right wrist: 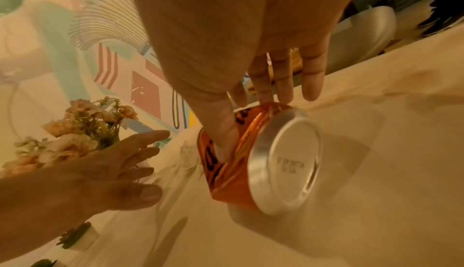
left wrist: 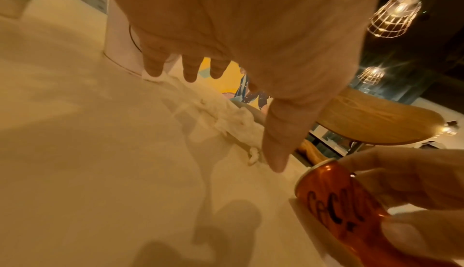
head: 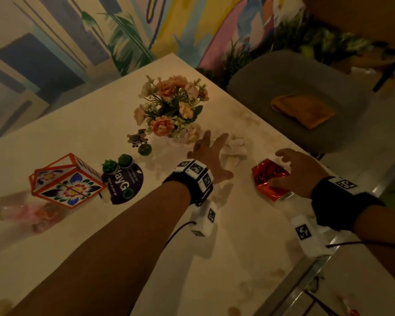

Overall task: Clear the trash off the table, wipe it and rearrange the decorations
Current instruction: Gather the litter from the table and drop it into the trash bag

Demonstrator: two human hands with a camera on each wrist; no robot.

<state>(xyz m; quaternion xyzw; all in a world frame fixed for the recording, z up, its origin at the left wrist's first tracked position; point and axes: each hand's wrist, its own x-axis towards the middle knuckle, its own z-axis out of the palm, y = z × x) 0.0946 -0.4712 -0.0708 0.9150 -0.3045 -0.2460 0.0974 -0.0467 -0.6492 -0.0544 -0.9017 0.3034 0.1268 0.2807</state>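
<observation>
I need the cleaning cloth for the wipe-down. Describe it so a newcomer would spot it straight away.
Look past the far right edge of the pale marble-look table to the grey upholstered chair tucked beside it. On its seat lies a folded mustard-orange cloth. It is the only item off the table, flat and plain, unlike the crushed red soda can and crumpled white tissue.

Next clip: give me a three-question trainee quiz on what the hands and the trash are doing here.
1. True or false: the right hand grips the crushed red can.
2. Which is nearest the left hand: A the crumpled tissue, B the lantern box, C the orange cloth?
3. Where does the orange cloth lie?

Key: 1 true. 2 A. 3 On the grey chair beside the table.
</observation>
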